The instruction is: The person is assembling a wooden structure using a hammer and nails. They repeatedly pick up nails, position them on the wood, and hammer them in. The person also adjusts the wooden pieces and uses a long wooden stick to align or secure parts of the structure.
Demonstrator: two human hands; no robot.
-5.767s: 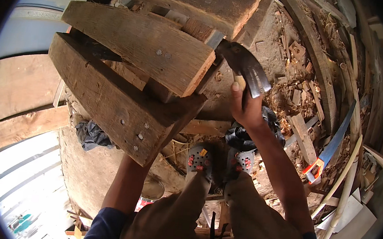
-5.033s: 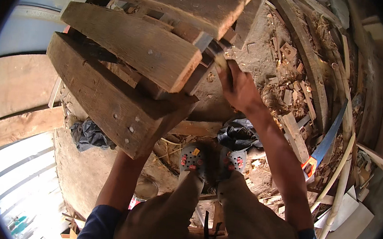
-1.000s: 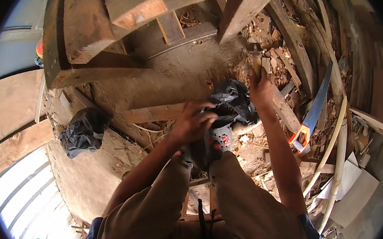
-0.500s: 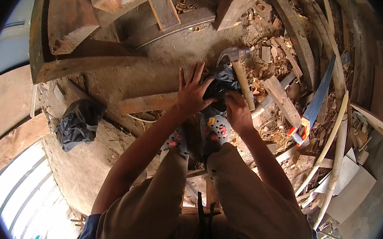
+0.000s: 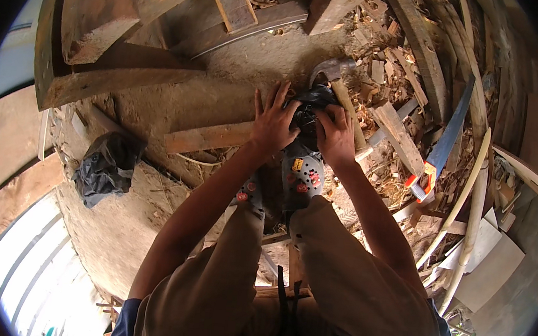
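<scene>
A crumpled black plastic bag (image 5: 309, 115) lies between my two hands, just beyond the toe of my right clog. At its left edge my left hand (image 5: 274, 127) has thumb and index finger on the plastic, while the other fingers stretch forward. My right hand (image 5: 335, 138) grips the right edge of the bag with bent fingers. Right beside it is a hammer (image 5: 348, 114), its wooden handle slanting past my right fingers and its metal head lying beyond the bag. What is inside the bag, if anything, is hidden.
Another black plastic bag (image 5: 108, 168) lies on the dirt at left. A wood block (image 5: 208, 137) sits by my left wrist. A handsaw (image 5: 445, 142) with an orange handle leans at right, among wood scraps (image 5: 400, 134) and long poles (image 5: 468, 230). Heavy beams (image 5: 96, 18) stand at far left.
My right hand has risen slightly and its fingers now reach farther over the bag. My left hand's fingers have drawn closer together. The bag is bunched more between them.
</scene>
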